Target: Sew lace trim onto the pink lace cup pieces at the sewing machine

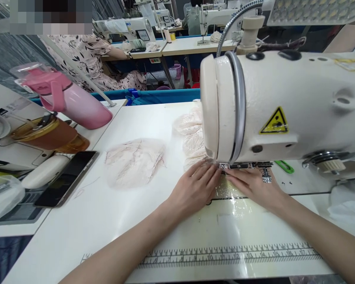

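A white sewing machine (290, 102) reaches in from the right over the table. Beneath its head, pale sheer fabric (193, 138) lies bunched in ruffles. My left hand (197, 183) rests on the near end of this fabric, fingers together and pressing it flat left of the presser foot area. My right hand (254, 185) is just right of the needle area, its fingertips partly hidden by the metal parts; whether it holds anything does not show. A separate sheer piece (134, 161) with dark thread lines lies flat to the left.
On the left are a phone (66, 179), an amber cup (51, 134) and a pink bottle (71, 96). A green thread snipper (284, 166) lies behind my right hand. A ruler strip (195, 256) runs along the front edge. A person (85, 59) sits beyond.
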Action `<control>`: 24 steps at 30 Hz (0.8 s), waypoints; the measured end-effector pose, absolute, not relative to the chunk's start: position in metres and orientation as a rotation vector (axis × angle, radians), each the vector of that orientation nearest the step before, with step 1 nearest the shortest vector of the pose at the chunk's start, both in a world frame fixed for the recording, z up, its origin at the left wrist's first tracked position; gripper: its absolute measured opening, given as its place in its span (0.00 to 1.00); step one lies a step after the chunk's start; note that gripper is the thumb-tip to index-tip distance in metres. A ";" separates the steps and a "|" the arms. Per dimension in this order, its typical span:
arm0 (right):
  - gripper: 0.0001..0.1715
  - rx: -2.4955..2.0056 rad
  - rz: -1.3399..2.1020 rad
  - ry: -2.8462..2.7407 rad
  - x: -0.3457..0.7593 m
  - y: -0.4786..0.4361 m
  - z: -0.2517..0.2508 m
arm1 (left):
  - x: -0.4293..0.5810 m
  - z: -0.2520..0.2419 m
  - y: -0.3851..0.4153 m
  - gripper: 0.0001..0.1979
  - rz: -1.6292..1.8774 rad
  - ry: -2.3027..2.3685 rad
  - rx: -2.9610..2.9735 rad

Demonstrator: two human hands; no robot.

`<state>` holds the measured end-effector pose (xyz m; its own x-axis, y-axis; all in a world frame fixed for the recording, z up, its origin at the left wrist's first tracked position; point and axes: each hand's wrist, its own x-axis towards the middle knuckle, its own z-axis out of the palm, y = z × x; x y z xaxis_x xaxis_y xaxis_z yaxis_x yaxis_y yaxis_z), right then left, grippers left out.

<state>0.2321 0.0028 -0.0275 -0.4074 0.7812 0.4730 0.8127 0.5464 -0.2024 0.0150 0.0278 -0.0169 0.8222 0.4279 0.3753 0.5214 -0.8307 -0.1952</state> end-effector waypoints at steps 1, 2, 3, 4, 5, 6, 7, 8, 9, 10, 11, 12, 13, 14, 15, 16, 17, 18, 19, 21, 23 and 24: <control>0.14 -1.289 -0.083 -2.254 0.231 0.002 -0.027 | 0.015 -0.017 0.028 0.16 -0.462 -0.768 -2.725; 0.15 -1.301 -0.083 -2.240 0.230 0.001 -0.028 | 0.015 -0.016 0.029 0.17 -0.461 -0.800 -2.732; 0.17 -1.315 -0.082 -2.228 0.229 0.001 -0.029 | 0.015 -0.016 0.030 0.17 -0.459 -0.815 -2.739; 0.18 -1.329 -0.082 -2.218 0.229 0.000 -0.030 | 0.015 -0.016 0.031 0.17 -0.454 -0.815 -2.747; 0.19 -1.340 -0.082 -2.214 0.228 -0.001 -0.031 | 0.015 -0.016 0.031 0.17 -0.450 -0.809 -2.751; 0.19 -1.348 -0.081 -2.213 0.228 -0.001 -0.032 | 0.015 -0.015 0.032 0.17 -0.449 -0.803 -2.752; 0.19 -1.353 -0.079 -2.215 0.229 -0.001 -0.032 | 0.014 -0.015 0.032 0.17 -0.448 -0.800 -2.752; 0.18 -1.358 -0.078 -2.218 0.229 -0.001 -0.033 | 0.014 -0.015 0.032 0.17 -0.450 -0.801 -2.750; 0.17 -1.363 -0.074 -2.223 0.230 -0.001 -0.033 | 0.014 -0.015 0.032 0.17 -0.452 -0.806 -2.747; 0.16 -1.364 -0.070 -2.226 0.231 -0.001 -0.034 | 0.014 -0.015 0.031 0.17 -0.452 -0.813 -2.745; 0.16 -1.363 -0.061 -2.225 0.231 -0.001 -0.034 | 0.015 -0.015 0.031 0.17 -0.450 -0.818 -2.746; 0.16 -1.360 -0.048 -2.219 0.231 -0.001 -0.034 | 0.015 -0.015 0.031 0.17 -0.446 -0.822 -2.748; 0.16 -1.356 -0.030 -2.214 0.231 -0.001 -0.034 | 0.015 -0.014 0.031 0.17 -0.443 -0.826 -2.750; 0.16 -1.354 -0.011 -2.207 0.231 -0.001 -0.034 | 0.015 -0.014 0.031 0.17 -0.439 -0.830 -2.753; 0.16 -1.355 0.008 -2.202 0.231 -0.001 -0.034 | 0.015 -0.013 0.031 0.17 -0.433 -0.835 -2.757; 0.16 -1.362 0.021 -2.199 0.231 -0.001 -0.034 | 0.015 -0.013 0.031 0.17 -0.427 -0.839 -2.763; 0.16 -1.369 0.029 -2.199 0.230 -0.001 -0.034 | 0.015 -0.013 0.031 0.17 -0.423 -0.843 -2.768; 0.17 -1.380 0.031 -2.202 0.230 -0.002 -0.033 | 0.015 -0.013 0.031 0.17 -0.422 -0.848 -2.773; 0.17 -1.397 0.027 -2.205 0.229 -0.002 -0.033 | 0.015 -0.013 0.031 0.17 -0.423 -0.853 -2.778; 0.17 -1.433 0.014 -2.214 0.229 -0.003 -0.032 | 0.015 -0.014 0.031 0.17 -0.432 -0.863 -2.785; 0.18 -1.454 -0.002 -2.229 0.228 -0.003 -0.031 | 0.015 -0.015 0.032 0.17 -0.440 -0.876 -2.786; 0.18 -1.460 -0.009 -2.238 0.228 -0.003 -0.031 | 0.015 -0.015 0.032 0.17 -0.439 -0.882 -2.787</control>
